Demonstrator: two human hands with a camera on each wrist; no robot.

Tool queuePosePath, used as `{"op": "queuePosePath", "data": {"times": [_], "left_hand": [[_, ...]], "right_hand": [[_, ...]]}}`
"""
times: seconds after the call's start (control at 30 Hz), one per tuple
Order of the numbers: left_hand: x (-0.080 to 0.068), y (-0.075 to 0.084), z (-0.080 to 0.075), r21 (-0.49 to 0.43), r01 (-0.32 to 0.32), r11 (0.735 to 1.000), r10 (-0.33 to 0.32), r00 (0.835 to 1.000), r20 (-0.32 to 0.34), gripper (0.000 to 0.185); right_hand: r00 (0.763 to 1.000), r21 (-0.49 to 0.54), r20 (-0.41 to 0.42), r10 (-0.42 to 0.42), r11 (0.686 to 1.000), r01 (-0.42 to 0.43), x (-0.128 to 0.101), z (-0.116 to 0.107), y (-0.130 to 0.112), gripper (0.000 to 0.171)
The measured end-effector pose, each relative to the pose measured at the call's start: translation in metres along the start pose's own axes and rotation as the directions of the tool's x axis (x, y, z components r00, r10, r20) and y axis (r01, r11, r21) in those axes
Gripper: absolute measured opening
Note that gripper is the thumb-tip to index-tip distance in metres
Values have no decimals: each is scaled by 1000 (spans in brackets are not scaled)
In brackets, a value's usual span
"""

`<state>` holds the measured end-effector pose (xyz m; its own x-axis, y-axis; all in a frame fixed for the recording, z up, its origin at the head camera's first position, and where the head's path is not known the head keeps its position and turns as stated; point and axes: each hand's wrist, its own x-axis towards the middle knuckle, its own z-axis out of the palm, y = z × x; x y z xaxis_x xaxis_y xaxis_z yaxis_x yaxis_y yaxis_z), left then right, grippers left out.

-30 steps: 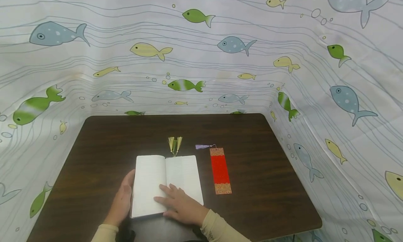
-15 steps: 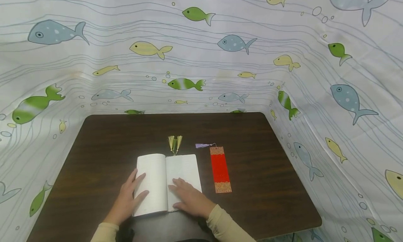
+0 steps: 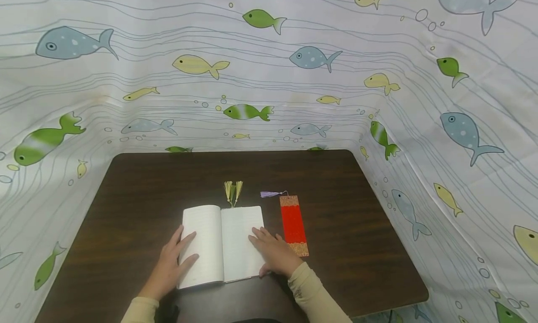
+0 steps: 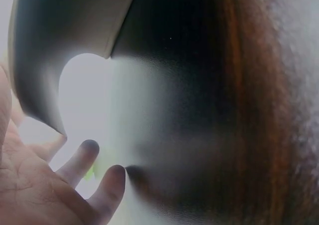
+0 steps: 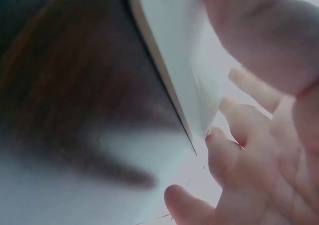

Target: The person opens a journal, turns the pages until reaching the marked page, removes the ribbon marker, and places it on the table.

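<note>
Red bookmark (image 3: 293, 225) corner hidden under right hand (image 3: 275, 253).

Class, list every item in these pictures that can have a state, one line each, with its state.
White lined notebook: open, flat on the table.
Red bookmark with purple tassel: lying flat beside the notebook, outside it.
Yellow-green tassels: sticking out past the notebook's top edge.
Left hand: open, resting on left page.
Right hand: open, resting on right page.
</note>
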<state>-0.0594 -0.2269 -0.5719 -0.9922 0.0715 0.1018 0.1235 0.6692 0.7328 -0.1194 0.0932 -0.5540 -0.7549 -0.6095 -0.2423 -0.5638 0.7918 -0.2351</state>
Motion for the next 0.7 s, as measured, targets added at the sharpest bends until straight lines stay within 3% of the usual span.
{"op": "queuePosePath", "data": {"times": [0.3, 0.5, 0.63, 0.7], "left_hand": [[-1, -1, 1, 9, 4, 1000, -4, 1000, -1, 56], [-1, 0, 0, 20, 17, 1000, -17, 1000, 9, 57], [-1, 0, 1, 26, 17, 1000, -17, 1000, 11, 57], [-1, 1, 0, 29, 19, 999, -20, 1000, 14, 57]], "right_hand": [[992, -34, -129, -8, 999, 4, -1, 3, -1, 83], [960, -80, -279, -27, 997, 5, 2, 9, -3, 67], [934, -28, -356, 34, 998, -47, 6, 11, -7, 82], [921, 74, -379, 90, 995, -67, 7, 10, -11, 95]]}}
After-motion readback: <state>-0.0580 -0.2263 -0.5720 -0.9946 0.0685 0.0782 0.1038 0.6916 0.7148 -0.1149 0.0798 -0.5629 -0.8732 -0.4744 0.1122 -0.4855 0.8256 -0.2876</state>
